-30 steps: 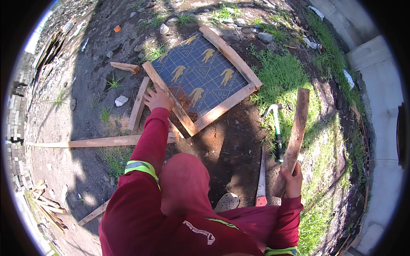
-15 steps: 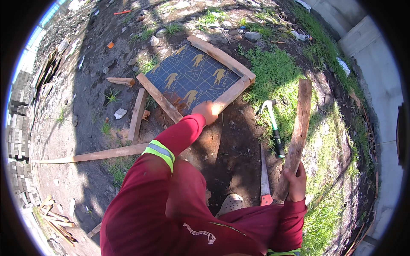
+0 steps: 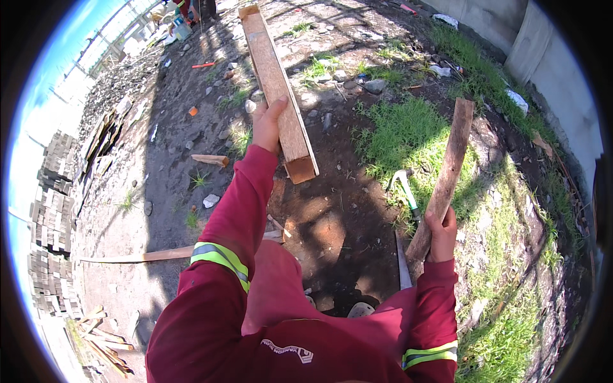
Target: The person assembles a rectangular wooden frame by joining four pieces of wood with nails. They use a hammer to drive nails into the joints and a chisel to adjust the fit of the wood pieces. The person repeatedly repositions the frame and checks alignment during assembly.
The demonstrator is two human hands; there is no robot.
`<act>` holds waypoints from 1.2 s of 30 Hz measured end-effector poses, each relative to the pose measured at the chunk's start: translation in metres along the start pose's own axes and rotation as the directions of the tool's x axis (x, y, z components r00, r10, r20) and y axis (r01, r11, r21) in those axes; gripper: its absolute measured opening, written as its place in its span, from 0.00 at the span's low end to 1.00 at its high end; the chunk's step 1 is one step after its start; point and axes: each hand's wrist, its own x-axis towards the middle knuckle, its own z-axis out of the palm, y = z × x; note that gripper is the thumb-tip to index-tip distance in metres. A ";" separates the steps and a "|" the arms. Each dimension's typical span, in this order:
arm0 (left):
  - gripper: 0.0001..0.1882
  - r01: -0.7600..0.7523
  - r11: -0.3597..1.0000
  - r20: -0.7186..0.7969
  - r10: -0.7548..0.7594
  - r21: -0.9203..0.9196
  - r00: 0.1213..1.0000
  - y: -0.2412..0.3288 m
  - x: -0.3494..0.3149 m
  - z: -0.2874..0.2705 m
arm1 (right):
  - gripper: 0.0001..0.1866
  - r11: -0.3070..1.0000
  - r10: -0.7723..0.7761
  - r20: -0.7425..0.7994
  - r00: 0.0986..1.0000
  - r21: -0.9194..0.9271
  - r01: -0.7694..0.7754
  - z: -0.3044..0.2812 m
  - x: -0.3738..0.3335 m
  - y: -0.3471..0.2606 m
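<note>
My left hand (image 3: 265,129) is closed on the side of a wooden frame (image 3: 276,83), which is stood up and seen nearly edge-on. A thin pale sheet edge runs along the frame's right side; the sheet's dark patterned face is turned out of sight. My right hand (image 3: 442,233) grips the lower part of a rough wooden plank (image 3: 449,163), held upright and tilted slightly right. Just left of that plank, a hammer (image 3: 407,191) with a green and black handle lies on the grass. A handsaw blade (image 3: 403,263) shows beside the plank's foot, its handle hidden.
A long board (image 3: 143,256) lies on the dirt at left, partly behind my arm. Near it are a short wood offcut (image 3: 211,159) and stones. Stacked blocks (image 3: 52,220) and scrap wood (image 3: 105,345) stand far left. A concrete wall (image 3: 562,96) borders the right. Another person's legs show at the top.
The framed sheet has gone from lying face-up on the ground to standing on edge in my left hand. The plank in my right hand stays nearly in place.
</note>
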 end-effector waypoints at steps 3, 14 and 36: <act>0.21 -0.106 0.983 -0.167 0.081 -0.151 0.983 0.005 -0.030 0.026 | 0.25 1.000 0.030 0.019 0.999 0.008 -0.030 0.004 0.008 0.003; 0.28 -0.180 0.925 -0.503 -0.014 -0.334 0.864 0.017 -0.039 0.013 | 0.21 0.998 0.053 0.137 0.989 -0.040 -0.048 -0.004 0.020 0.020; 0.58 -0.288 0.941 -0.542 0.337 0.177 0.769 0.032 -0.152 -0.112 | 0.17 0.877 0.426 0.349 0.835 -0.387 -0.286 0.011 0.000 0.022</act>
